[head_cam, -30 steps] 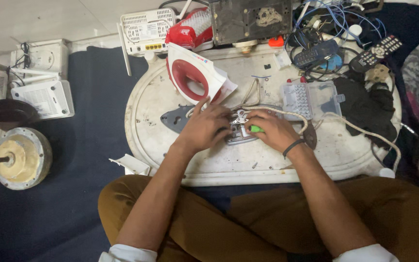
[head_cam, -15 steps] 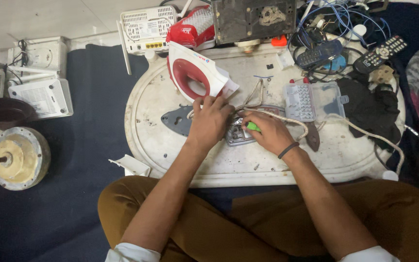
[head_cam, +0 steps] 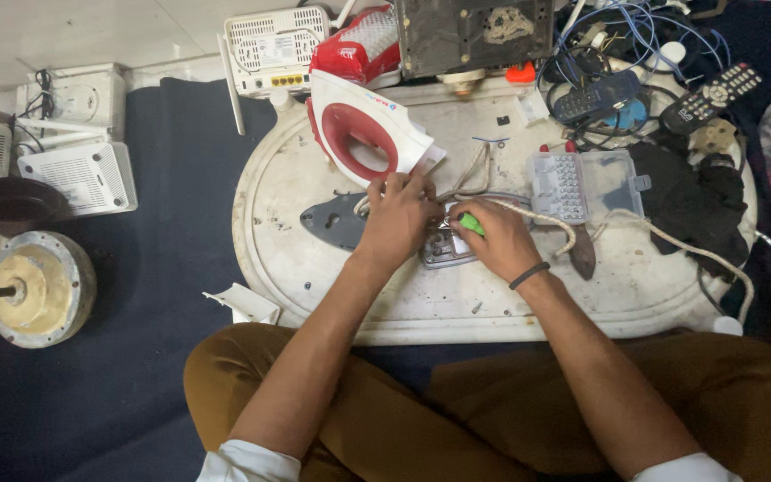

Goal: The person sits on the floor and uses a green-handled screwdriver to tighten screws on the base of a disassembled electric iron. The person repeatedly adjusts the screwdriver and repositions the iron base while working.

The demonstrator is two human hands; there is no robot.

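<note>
We see both hands over the middle of a white oval tabletop set on a dark blue floor mat. The left hand lies palm down with its fingers pressed together on a small grey metal part; we cannot tell if they actually grip it. The right hand, black band at the wrist, has its fingers clamped on a green-handled screwdriver, tip hidden at the same metal part. The part sits near the tabletop centre, just right of a dark iron soleplate lying flat. The red-and-white iron shell is tipped on its side just above the left hand, near its fingertips. A braided cord runs from the hands rightward across the tabletop. A clear plastic parts box sits right of the hands, remotes and tangled blue wires behind it. White routers and a round motor part lie on the floor at left.
</note>
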